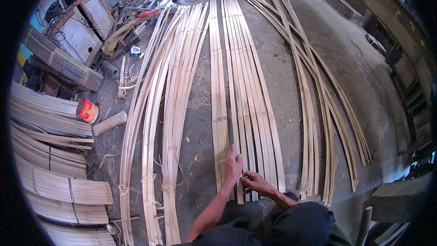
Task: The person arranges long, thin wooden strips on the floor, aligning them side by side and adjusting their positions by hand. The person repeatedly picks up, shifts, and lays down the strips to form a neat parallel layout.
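Long, pale bamboo strips [252, 100] lie side by side on the floor in front of me. My left hand [232, 169] rests over the near part of this row, its fingers stretched forward along the strips and the thumb apart. Just to its right, my right hand [257, 183] has bent fingers closed at the edge of one strip near the row's near end. The fingertips of the two hands are close together. A narrower group of strips [219, 109] lies just left of the row, with a gap between them.
Loose strips [177, 86] lie in bundles on the left, and crossed strips [314, 91] on the right. Tied stacks of strips [63, 193] line the left side, beside a red tin [87, 110] and a short bamboo piece [110, 123]. A rolled slatted mat [63, 57] lies beyond.
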`<action>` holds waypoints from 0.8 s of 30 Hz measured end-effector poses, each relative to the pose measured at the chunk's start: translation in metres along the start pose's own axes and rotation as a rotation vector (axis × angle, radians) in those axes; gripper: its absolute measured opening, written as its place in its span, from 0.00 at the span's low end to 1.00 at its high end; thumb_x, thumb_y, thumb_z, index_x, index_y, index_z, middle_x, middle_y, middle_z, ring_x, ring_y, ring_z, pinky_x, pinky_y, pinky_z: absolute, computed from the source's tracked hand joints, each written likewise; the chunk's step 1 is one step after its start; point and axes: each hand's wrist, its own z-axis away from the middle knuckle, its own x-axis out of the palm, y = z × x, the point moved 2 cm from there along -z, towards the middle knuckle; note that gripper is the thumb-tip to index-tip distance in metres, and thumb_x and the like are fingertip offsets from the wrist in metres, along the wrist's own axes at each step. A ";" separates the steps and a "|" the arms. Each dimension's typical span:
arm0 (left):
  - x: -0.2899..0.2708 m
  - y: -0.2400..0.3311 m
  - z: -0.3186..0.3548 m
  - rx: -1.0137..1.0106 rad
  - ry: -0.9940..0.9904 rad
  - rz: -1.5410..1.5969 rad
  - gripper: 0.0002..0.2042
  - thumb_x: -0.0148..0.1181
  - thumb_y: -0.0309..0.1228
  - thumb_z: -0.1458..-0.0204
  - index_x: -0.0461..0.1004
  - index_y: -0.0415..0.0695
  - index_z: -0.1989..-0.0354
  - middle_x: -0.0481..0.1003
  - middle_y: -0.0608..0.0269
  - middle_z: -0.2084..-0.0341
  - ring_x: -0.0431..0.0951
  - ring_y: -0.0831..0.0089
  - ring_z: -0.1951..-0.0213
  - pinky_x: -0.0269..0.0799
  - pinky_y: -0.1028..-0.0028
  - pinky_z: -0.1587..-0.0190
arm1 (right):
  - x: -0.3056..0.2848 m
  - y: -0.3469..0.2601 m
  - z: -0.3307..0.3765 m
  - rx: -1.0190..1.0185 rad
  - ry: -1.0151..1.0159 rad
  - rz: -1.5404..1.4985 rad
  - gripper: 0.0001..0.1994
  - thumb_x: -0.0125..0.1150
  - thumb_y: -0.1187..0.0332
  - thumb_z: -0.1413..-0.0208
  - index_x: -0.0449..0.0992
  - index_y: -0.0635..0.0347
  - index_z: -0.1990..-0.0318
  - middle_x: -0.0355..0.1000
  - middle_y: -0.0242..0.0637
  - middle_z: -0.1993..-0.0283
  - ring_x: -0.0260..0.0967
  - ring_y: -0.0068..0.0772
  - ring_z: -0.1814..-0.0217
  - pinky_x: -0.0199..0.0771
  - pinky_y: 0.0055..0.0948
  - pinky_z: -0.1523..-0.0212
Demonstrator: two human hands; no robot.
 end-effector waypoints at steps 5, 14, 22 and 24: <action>0.009 -0.004 -0.001 0.077 0.062 0.001 0.29 0.54 0.29 0.44 0.58 0.33 0.34 0.72 0.35 0.51 0.75 0.49 0.50 0.69 0.62 0.46 | -0.007 0.015 -0.007 -0.038 -0.003 -0.055 0.15 0.55 0.57 0.35 0.70 0.60 0.54 0.64 0.26 0.68 0.63 0.21 0.69 0.76 0.27 0.66; 0.030 -0.019 -0.002 -0.067 0.197 0.244 0.21 0.53 0.31 0.40 0.64 0.33 0.40 0.76 0.49 0.66 0.76 0.64 0.64 0.72 0.65 0.58 | 0.004 0.010 0.010 -0.155 0.056 0.178 0.13 0.52 0.63 0.33 0.74 0.66 0.57 0.72 0.34 0.62 0.68 0.20 0.61 0.72 0.25 0.59; 0.039 0.079 0.019 0.235 0.283 0.281 0.16 0.52 0.36 0.37 0.67 0.36 0.49 0.75 0.48 0.71 0.76 0.58 0.68 0.71 0.61 0.62 | -0.026 0.033 0.024 -0.431 0.217 0.174 0.12 0.46 0.68 0.31 0.66 0.66 0.47 0.71 0.35 0.58 0.66 0.23 0.57 0.69 0.27 0.55; 0.051 0.084 0.014 0.272 0.254 0.272 0.16 0.51 0.37 0.37 0.67 0.36 0.49 0.74 0.48 0.71 0.76 0.58 0.69 0.71 0.62 0.63 | -0.021 0.011 0.043 -0.350 0.280 0.076 0.10 0.45 0.68 0.31 0.65 0.65 0.48 0.68 0.33 0.58 0.66 0.22 0.57 0.70 0.27 0.53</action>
